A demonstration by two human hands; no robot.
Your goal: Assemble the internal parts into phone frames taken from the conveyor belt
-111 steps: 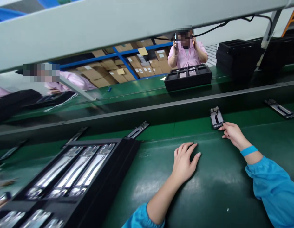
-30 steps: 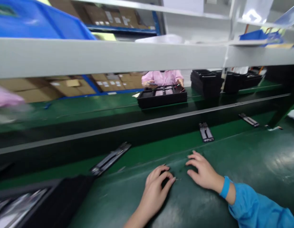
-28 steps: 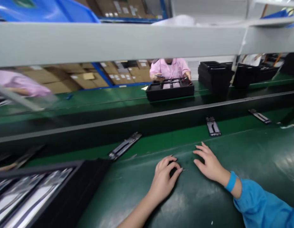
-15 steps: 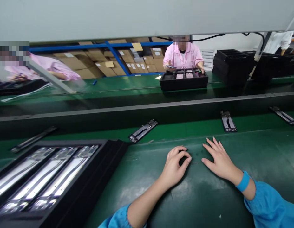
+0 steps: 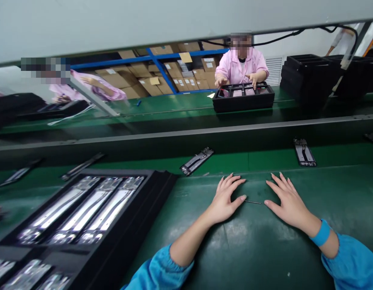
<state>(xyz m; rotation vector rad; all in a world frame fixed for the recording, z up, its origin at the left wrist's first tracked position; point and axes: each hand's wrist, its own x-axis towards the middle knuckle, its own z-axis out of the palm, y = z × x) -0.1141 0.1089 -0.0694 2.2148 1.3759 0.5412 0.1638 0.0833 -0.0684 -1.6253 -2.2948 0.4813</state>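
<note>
My left hand [image 5: 227, 199] rests on the green work surface [image 5: 234, 249] with its fingers spread. By its thumb tip lies a thin metal pin or bit [image 5: 253, 202]; I cannot tell whether the thumb touches it. My right hand [image 5: 286, 200] lies open on the same surface, its thumb close to the pin's other end and nothing in its fingers. Beyond the hands, a phone assembly [image 5: 197, 161] lies slanted on the green belt, and a second phone assembly [image 5: 304, 153] lies farther right.
A black tray [image 5: 156, 201] holding several phone assemblies stands at my left. Behind the belt runs a long metal rail [image 5: 186, 134]. Across it, a person in pink [image 5: 242, 66] handles a black tray [image 5: 243, 104]. Black trays [image 5: 307, 80] are stacked at the far right.
My left hand has gone from a curled pinch to spread fingers, and the pin lies at a new angle. The view has shifted left. The person opposite has lowered both hands to the tray.
</note>
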